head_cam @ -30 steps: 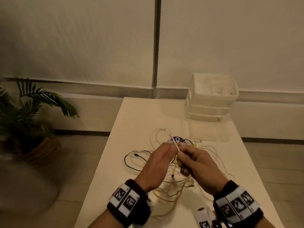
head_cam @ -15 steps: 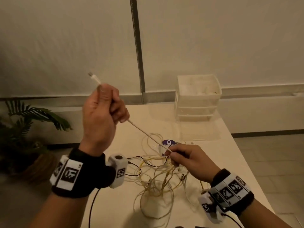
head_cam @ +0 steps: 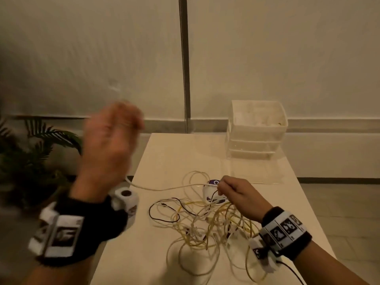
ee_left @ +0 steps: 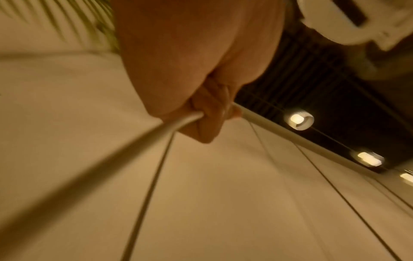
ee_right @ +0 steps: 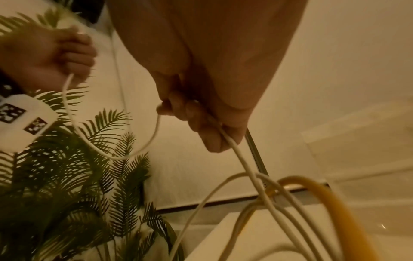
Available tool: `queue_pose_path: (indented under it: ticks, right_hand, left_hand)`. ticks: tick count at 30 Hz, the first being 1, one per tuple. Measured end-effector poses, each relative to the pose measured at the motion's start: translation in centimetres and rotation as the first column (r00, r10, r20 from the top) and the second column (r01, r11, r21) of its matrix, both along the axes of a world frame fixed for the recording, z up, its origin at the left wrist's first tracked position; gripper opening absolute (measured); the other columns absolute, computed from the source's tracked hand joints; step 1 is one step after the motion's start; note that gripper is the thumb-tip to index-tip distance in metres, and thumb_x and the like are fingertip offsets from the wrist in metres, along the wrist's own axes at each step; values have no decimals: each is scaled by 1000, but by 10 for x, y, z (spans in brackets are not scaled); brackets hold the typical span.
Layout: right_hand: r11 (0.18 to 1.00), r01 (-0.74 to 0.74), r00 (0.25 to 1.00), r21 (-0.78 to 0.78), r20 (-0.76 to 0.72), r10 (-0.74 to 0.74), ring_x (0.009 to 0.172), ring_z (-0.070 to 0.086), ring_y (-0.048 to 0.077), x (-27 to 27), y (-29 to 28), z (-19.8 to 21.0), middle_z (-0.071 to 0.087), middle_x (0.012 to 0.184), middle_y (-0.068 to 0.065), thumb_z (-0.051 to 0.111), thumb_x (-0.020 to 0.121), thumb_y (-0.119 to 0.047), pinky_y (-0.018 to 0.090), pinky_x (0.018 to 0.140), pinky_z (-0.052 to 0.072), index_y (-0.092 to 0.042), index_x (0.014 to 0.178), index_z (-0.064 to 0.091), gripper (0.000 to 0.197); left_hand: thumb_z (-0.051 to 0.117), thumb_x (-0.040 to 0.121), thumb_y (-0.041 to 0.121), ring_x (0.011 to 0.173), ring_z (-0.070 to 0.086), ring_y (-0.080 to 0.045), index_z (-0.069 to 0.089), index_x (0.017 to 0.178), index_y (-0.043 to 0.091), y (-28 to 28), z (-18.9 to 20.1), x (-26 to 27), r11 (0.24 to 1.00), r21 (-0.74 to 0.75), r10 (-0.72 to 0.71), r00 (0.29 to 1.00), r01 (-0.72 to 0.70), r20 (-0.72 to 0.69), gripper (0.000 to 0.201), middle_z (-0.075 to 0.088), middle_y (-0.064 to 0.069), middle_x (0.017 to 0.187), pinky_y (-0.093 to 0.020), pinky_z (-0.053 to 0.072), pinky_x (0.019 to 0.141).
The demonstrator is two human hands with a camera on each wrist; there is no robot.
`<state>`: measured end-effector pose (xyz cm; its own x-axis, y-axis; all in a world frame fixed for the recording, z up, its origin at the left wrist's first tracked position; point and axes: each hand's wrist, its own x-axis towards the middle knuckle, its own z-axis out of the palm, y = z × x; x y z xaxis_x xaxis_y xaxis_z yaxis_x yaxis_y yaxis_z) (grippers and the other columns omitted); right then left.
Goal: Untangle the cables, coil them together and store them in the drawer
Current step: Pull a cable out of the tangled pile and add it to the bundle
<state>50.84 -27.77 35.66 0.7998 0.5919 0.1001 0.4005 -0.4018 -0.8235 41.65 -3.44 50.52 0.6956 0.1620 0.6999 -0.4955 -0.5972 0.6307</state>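
Observation:
A tangle of white, yellow and black cables [head_cam: 207, 221] lies on the white table [head_cam: 168, 155]. My left hand [head_cam: 109, 145], blurred and raised off the table's left edge, grips a white cable [ee_left: 178, 123] [head_cam: 164, 189]. That cable sags across to my right hand [head_cam: 236, 194], which pinches it [ee_right: 234, 150] just above the tangle. Below my right hand the white cable runs down among white and yellow loops [ee_right: 290, 185]. A white three-drawer unit [head_cam: 257, 132] stands at the table's far right.
A potted palm [head_cam: 35, 161] stands on the floor left of the table. A small white object with a purple label [head_cam: 212, 191] lies under the cables by my right hand. A wall runs behind the table.
My left hand pulled the white cable up and left out of the tangle, then dropped lower and further left. The cable between my hands went from taut to slack. My right hand stayed put.

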Motion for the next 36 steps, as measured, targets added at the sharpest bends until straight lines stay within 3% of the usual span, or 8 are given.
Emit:
queue_pose_path:
  ticks: [3,5,8,15,20,27,30,36]
  right_hand:
    - [998,-15,998,61,-61,19,53,41,1,3,6,13,50,56,-18,45,100,-24,15,54,35,-23,70,57,32]
    - [986,-10,987,166,-155,36,52,35,8,5,5,22,42,56,-11,47,98,-27,24,52,31,-23,68,58,33]
    - [941,-15,947,339,-296,122,53,27,15,8,-3,38,35,57,3,48,92,-22,31,53,21,-9,71,56,26]
    - [942,-4,951,335,-291,107,58,47,16,17,-17,41,56,61,-1,50,94,-11,23,56,40,0,92,68,20]
    - [954,26,965,297,-258,54,62,56,22,12,-13,16,61,65,5,43,100,-25,31,64,46,-7,83,64,33]
    - [913,227,915,340,-397,-79,52,39,21,7,-16,-3,38,54,3,38,102,-24,29,50,35,-13,71,52,36]
    - [876,258,846,408,-532,-1,46,22,14,9,-13,20,29,52,2,39,101,-29,28,48,23,-11,69,49,38]
    - [854,3,749,520,-567,342,44,22,14,-10,-13,63,27,50,2,40,99,-31,30,48,22,-7,76,49,35]
  left_hand:
    - [40,101,35,56,47,8,61,82,23,-41,-34,15,926,339,-48,945,163,-324,31,48,17,56,-16,31,55]
    - [46,100,39,52,47,1,60,88,27,-68,-63,24,916,316,-93,900,245,-426,22,44,14,51,-20,33,53]
    - [55,97,32,51,44,-3,62,115,21,-81,-88,30,936,254,-142,922,244,-360,22,40,15,50,-20,33,51]
    - [59,93,17,65,62,-12,52,84,21,-80,-90,58,904,390,-38,942,174,-332,12,70,8,75,-33,49,59]
    - [60,94,8,58,49,19,57,82,16,-72,-30,69,977,176,132,991,-123,-39,16,41,24,61,-1,33,53]
    - [55,97,26,57,46,4,63,104,24,-26,5,77,937,25,347,938,-347,-8,10,44,15,61,-20,31,56]
    - [55,98,24,50,41,-2,59,130,27,-40,-12,65,967,124,226,974,-222,-19,32,39,9,54,-13,32,50]
    - [52,98,34,49,37,-5,69,116,26,-77,-62,58,954,138,-208,918,267,-338,26,39,12,49,-14,29,51]
